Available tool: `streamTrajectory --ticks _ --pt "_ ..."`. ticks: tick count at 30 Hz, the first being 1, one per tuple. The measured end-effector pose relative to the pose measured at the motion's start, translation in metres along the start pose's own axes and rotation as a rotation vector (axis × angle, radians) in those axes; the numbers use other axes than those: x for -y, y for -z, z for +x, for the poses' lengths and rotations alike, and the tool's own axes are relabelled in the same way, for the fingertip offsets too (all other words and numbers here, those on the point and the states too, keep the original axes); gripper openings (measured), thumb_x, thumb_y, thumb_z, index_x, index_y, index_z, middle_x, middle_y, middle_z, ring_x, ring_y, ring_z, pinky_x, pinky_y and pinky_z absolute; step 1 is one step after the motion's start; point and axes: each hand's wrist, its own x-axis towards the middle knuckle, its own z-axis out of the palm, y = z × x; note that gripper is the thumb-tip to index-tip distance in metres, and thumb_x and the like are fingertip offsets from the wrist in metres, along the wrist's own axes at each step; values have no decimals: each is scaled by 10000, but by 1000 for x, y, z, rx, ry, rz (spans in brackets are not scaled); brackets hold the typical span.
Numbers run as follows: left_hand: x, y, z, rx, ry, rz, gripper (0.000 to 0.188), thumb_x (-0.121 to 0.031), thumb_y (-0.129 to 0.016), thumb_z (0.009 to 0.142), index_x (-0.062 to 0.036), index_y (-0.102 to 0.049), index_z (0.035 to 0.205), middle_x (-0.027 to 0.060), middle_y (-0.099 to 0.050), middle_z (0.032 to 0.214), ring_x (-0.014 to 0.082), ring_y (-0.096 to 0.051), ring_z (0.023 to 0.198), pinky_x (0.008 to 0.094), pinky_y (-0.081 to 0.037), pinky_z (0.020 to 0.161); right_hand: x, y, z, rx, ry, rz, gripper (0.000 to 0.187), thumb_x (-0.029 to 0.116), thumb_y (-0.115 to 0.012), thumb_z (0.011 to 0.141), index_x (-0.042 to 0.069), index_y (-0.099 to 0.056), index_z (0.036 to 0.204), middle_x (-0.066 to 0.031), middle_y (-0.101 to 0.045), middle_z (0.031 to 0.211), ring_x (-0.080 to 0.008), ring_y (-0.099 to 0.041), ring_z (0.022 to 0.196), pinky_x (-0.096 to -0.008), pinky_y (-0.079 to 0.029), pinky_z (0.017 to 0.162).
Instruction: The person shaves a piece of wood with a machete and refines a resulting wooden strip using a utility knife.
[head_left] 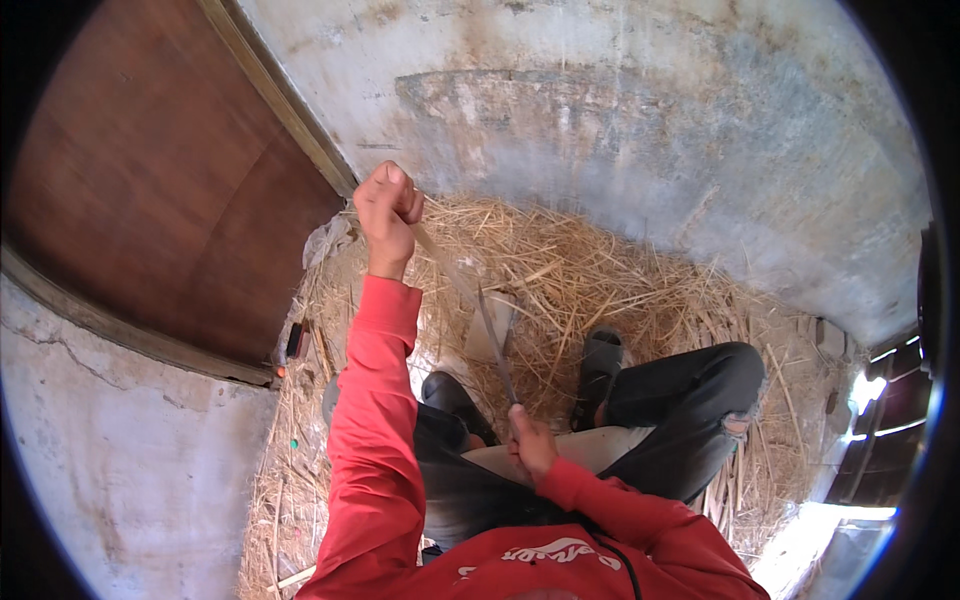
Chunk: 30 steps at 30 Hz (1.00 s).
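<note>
Pale strip (443, 257) stretched out here, narrow, flat, straw-coloured, blurred along its length! Upper end caught in fist of left hand (388, 215), strip slanting down to right, taut-looking and fairly straight. And up from below comes thin tool (497, 345), long, dark grey, knife-like, lower end in fingers of right hand (530, 445), tip pointing up and slightly left. Strip and tool meet near that tip; touching or merely overlapping, cannot tell.
</note>
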Motion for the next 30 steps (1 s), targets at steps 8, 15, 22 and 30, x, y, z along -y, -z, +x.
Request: streamTrajectory --ticks 8,15,22,30 --pt "19 -26 -1 -263 -137 147 378 -236 -535 972 -114 -364 658 -56 -295 600 32 -216 467 239 -159 414 177 -43 -46 284 764 302 515 585 -414 984 79 -464 906 -26 -442 615 -136 -436 503 -275 -363 471" --pt "25 -47 3 -344 -198 160 373 -241 -508 985 -102 -376 666 -50 -312 580 35 -255 465 242 -174 419 29 -21 -1 125 442 12 467 517 -470 1001 93 -460 805 -4 -405 552 -112 -396 445 -286 -333 427" --pt "20 -31 -7 -315 -194 259 374 -250 -503 993 -88 -388 675 -49 -329 591 32 -253 472 237 -177 418 102 -24 -33 91 223 201 473 530 -517 981 101 -470 787 4 -403 562 -103 -408 458 -266 -353 429" --pt "19 -40 -4 -323 -152 248 383 -270 -486 1000 -80 -411 677 -51 -327 586 38 -266 470 236 -183 429 117 -38 -19 161 1102 170 533 563 -418 1000 81 -469 779 -13 -424 576 -149 -438 480 -276 -356 455"
